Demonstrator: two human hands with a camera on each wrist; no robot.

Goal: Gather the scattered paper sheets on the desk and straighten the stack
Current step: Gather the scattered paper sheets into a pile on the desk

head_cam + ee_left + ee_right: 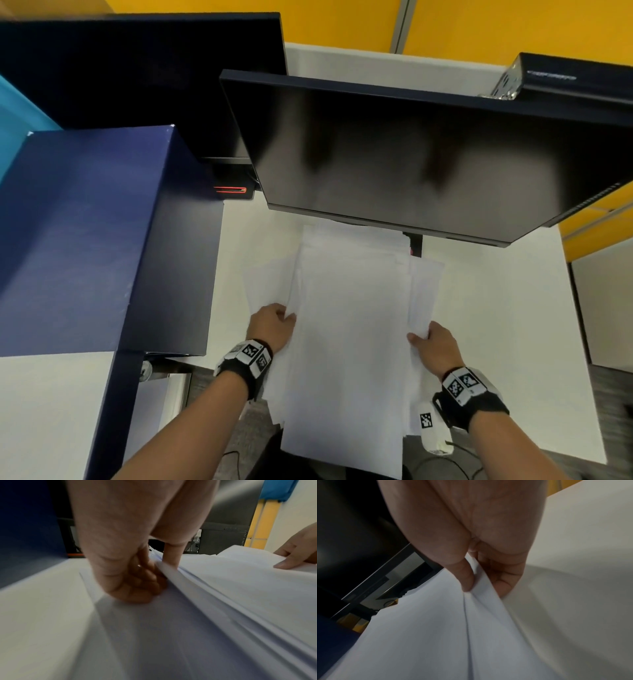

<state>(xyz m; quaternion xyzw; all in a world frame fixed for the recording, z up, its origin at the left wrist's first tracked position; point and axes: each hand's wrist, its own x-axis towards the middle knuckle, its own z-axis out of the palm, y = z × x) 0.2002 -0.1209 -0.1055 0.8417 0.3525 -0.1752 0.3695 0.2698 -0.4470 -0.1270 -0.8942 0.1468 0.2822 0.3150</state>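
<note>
Head view: a loose stack of white paper sheets [349, 325] lies on the white counter [496, 308], running from under the lower edge of a dark monitor [411, 154] toward the person and overhanging the near counter edge. Sheet edges are uneven, fanned at the far end and both sides. Left hand [270, 325] grasps the left edge of the stack, right hand [435, 342] grasps the right edge, thumb on top. Both wrists wear black bands with marker tags. A blue box [85, 240] stands to the left, touching a second dark screen [137, 68] behind it. Yellow wall panels [513, 27] at the back.

Left wrist view: left hand [123, 563], fingers [147, 580] curled under the raised left edge of the paper sheets [240, 595], thumb on top, pinching the layers. One lower sheet stays flat on the counter [34, 608]. Right hand [298, 550] visible across the stack, thumb pressed on top.

Right wrist view: right hand [471, 534], thumb above and fingers [503, 580] below, clamping the paper sheets [428, 635] at their right edge; the paper creases at the grip. Counter [582, 574] to the right. Motion blur throughout.
</note>
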